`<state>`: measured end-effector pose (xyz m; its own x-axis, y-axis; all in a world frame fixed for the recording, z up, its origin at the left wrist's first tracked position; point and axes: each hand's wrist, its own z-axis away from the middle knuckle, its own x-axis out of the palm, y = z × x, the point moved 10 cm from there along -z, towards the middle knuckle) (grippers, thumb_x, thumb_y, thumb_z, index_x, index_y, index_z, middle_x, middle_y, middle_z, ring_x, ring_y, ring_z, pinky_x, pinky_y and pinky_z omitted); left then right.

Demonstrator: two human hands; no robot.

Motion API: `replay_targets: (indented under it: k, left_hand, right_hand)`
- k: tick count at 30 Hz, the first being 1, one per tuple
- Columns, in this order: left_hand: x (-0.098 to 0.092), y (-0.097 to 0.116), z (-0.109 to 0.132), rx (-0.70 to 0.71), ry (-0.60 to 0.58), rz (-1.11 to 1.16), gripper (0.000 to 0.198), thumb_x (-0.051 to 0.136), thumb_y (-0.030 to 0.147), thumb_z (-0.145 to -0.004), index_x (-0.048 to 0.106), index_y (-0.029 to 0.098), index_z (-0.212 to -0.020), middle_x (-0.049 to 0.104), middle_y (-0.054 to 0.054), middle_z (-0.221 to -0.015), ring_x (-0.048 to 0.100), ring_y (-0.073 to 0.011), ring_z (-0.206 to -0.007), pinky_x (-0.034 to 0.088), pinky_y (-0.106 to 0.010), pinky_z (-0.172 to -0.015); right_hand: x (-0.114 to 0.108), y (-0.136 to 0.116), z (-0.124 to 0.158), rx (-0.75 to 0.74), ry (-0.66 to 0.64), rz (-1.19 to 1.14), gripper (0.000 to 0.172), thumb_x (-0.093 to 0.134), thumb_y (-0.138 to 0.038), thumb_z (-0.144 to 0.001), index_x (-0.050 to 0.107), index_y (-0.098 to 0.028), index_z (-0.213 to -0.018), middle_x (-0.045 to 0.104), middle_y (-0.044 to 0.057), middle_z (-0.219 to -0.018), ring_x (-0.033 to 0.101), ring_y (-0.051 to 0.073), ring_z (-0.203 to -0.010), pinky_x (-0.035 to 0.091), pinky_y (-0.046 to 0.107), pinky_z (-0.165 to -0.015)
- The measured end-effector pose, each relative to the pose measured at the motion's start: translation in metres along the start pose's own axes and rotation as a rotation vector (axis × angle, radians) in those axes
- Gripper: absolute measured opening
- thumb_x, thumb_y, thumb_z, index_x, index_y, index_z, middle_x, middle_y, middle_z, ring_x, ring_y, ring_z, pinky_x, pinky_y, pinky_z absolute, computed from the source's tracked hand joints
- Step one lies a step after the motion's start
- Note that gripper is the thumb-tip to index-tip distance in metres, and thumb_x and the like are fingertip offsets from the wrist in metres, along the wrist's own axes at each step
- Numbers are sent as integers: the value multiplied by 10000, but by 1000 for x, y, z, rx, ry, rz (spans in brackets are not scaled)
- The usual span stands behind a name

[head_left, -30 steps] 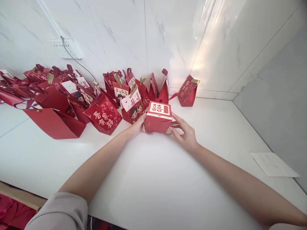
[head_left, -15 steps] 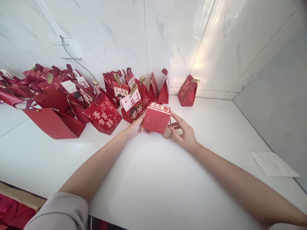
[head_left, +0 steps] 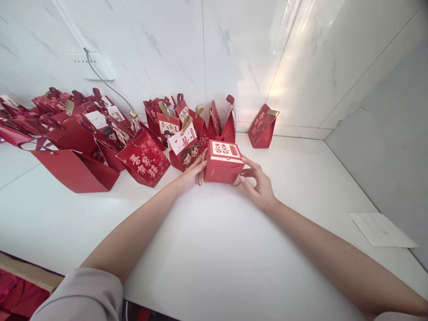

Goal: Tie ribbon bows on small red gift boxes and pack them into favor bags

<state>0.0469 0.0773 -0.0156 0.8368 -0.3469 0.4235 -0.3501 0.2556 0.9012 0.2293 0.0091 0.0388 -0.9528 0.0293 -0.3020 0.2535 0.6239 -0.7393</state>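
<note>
Between both hands sits a small red gift box (head_left: pixel 222 170) with a white, double-happiness printed top and a gold twisted cord (head_left: pixel 202 171) at its left side. My left hand (head_left: pixel 191 177) is closed on the box's left side, by the cord, its fingertips partly hidden. On the right side, the thumb and fingers of my right hand (head_left: pixel 257 183) press against the box's lower right edge. Just behind the box stands a gift bag (head_left: pixel 183 149) with a cartoon couple on it. A larger red gift bag (head_left: pixel 144 161) with pale lettering is left of my left hand.
Several more red gift bags (head_left: pixel 76 171) crowd the left of the white table (head_left: pixel 214 258). One red bag (head_left: pixel 262 129) stands apart by the tiled wall. A white paper (head_left: pixel 383 229) lies at the right edge. A cable (head_left: pixel 107 84) hangs from the wall socket.
The box has tilted and turned, so its printed top now faces me more. Its cord shows more clearly by my left hand. Both hands stay nearly in place.
</note>
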Motion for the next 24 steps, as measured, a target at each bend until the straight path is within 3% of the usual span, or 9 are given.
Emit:
replay_targets:
  k: [2,4,6,8,11,16,19,21,24]
  left_hand:
    - [-8,4,-1,53,48,53,486,686,117,-743,572,235,-1200,717,-25,-1017,701,-166,-847,556,-265,-727]
    - [-18,5,-3,83,103,69,526,635,6,-646,581,210,-1129,712,-5,-907,685,-151,-737,539,-261,-652]
    - [-29,7,-5,112,154,82,525,588,-3,-600,578,193,-1087,703,4,-831,658,-145,-648,515,-263,-603]
    - [-36,8,-5,114,178,106,489,567,27,-596,579,189,-1058,707,-3,-833,658,-154,-657,512,-276,-622]
    - [-35,6,-3,74,170,132,409,553,86,-614,593,172,-1012,715,-37,-860,671,-183,-712,509,-294,-648]
    - [-21,10,-1,38,59,135,284,546,274,-735,616,148,-980,687,-61,-784,639,-194,-717,502,-316,-712]
    - [-10,28,1,68,36,-58,324,546,414,-813,633,158,-991,690,-72,-876,624,-198,-783,482,-310,-741]
    - [6,53,8,163,34,-293,370,545,486,-849,650,163,-999,685,-92,-1017,617,-219,-907,466,-313,-799]
    - [51,84,28,265,-10,-640,351,627,454,-841,672,185,-1062,646,-89,-1181,565,-278,-1126,413,-341,-947]
  right_hand:
    - [-6,2,0,18,51,-18,325,524,-377,-955,525,-274,-1263,493,84,-1475,662,231,-1074,525,446,-969]
    - [-11,9,0,81,94,-72,236,467,-419,-979,613,-239,-1021,660,80,-1273,653,246,-1088,505,454,-976]
    - [-17,19,1,166,151,-138,376,399,-456,-997,608,-224,-788,742,63,-901,691,226,-871,541,419,-862]
    - [-22,26,2,227,212,-179,466,375,-483,-998,575,-221,-669,649,29,-645,626,184,-624,540,367,-703]
    - [-25,31,1,263,243,-200,461,412,-502,-982,573,-215,-658,576,10,-628,545,152,-540,477,322,-587]
    - [-24,43,0,324,230,-223,442,412,-538,-970,577,-213,-722,596,6,-719,567,143,-561,478,315,-611]
    - [-25,55,0,372,242,-254,449,410,-562,-961,573,-207,-740,608,1,-738,566,126,-523,477,298,-580]
    - [-26,64,1,410,257,-280,453,420,-573,-952,575,-203,-743,610,0,-738,565,116,-500,472,286,-552]
    - [-28,78,4,476,285,-325,451,444,-577,-940,583,-198,-738,619,1,-739,565,104,-477,469,271,-522]
